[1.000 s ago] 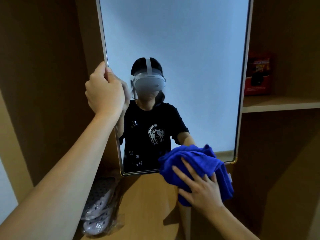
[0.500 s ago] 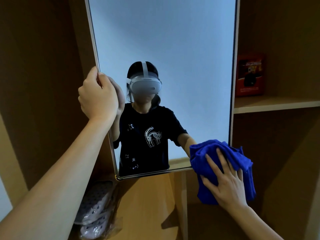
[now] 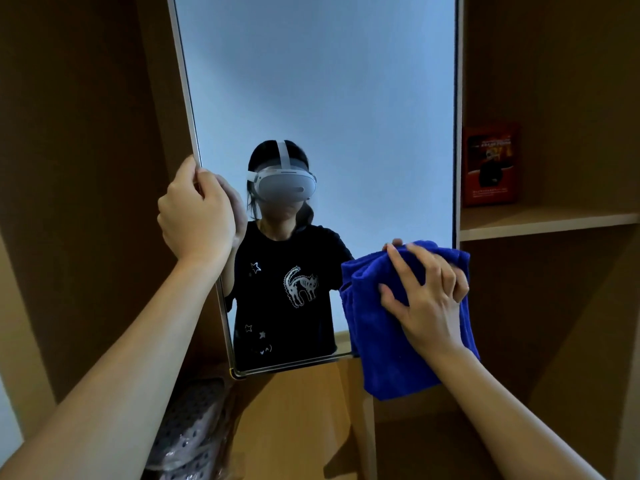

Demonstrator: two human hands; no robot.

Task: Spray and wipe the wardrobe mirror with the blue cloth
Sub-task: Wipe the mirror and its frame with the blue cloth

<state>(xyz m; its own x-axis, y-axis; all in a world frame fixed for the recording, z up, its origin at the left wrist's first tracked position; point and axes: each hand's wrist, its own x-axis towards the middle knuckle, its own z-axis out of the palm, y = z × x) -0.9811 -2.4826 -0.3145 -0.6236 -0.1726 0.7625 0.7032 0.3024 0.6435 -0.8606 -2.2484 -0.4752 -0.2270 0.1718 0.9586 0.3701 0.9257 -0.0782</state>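
Slid blue cloth (image 3: 377,341) up mirror (image 3: 329,98) at lower right, bunched in curled right hand (image 3: 426,299). Clamping left edge with left hand (image 3: 195,216) (slip there would likely swing it).

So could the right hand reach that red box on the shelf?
Probably yes. The right hand holds the blue cloth low on the mirror, by its right edge; the red box stands on the open shelf just up and right, nothing between. Its depth is unclear.

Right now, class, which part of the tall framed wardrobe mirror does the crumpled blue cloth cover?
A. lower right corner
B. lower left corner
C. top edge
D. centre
A: the right hand holds the blue cloth over the lower right corner of the mirror.
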